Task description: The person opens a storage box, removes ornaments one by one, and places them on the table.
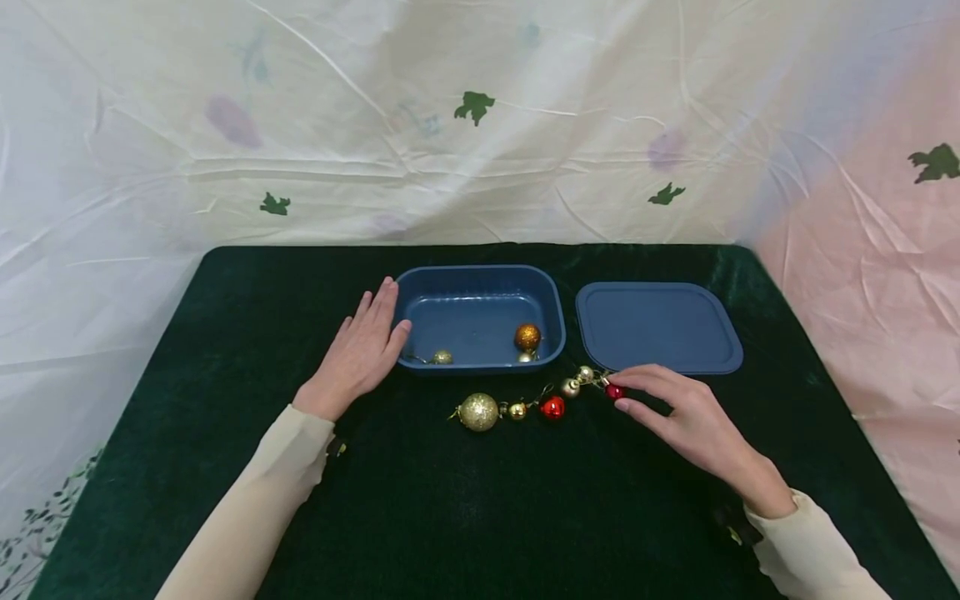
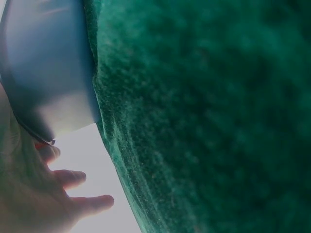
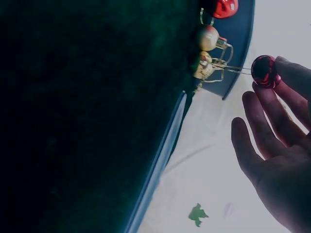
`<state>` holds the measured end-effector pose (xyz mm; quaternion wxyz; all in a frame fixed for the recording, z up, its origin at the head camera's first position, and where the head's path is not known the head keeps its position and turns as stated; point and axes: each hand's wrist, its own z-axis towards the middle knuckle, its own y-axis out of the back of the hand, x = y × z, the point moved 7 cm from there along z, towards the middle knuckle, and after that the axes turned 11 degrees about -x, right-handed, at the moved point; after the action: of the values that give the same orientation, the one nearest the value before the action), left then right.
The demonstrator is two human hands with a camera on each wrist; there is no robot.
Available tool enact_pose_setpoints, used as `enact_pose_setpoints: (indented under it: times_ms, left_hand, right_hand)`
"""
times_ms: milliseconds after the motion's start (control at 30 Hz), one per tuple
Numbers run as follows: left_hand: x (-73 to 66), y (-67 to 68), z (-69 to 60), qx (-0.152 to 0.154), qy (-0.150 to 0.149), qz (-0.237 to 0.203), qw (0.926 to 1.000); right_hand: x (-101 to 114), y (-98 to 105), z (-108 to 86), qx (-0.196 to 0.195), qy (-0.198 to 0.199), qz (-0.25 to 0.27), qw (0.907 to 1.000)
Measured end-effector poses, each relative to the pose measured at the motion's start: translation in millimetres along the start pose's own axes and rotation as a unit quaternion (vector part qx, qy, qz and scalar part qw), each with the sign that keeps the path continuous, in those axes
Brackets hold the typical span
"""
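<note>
R hand (image 1: 686,412) pinched dark red bauble (image 1: 614,391) btwn thumb & fingers, just near side of blue lid (image 1: 660,327). L hand (image 1: 358,354), fingers straight, touched left end of blue box (image 1: 465,321) w/ orange bauble (image 1: 527,337) in its near right corner. Big gold bauble (image 1: 478,412) & bright red bauble (image 1: 552,407) sat on counter (image 1: 450,517), near side of box.

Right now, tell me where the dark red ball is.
In the head view, the dark red ball is right of centre, pinched in the right hand, just right of two small gold balls and near the blue lid.
</note>
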<state>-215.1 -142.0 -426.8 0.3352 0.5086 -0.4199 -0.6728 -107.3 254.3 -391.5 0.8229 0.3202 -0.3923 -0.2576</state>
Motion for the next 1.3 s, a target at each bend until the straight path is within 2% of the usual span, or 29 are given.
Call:
enact_pose_setpoints:
  times_ms: [600, 1033, 1300]
  left_hand:
    - [0.4, -0.7, 1.1, 0.001, 0.004, 0.001, 1.0000]
    - [-0.8, 0.9, 0.4, 0.005, 0.001, -0.003, 1.0000]
    - [-1.0, 1.0, -0.4, 0.004, 0.000, -0.003, 1.0000]
  right_hand:
    - [0, -32, -9.7, 0.073, 0.000, 0.030, 0.9969]
    - [-13, -14, -16.3, 0.071, -0.006, -0.018, 0.9973]
    - [-21, -13, -21.8, 0.079, -0.012, -0.028, 0.9964]
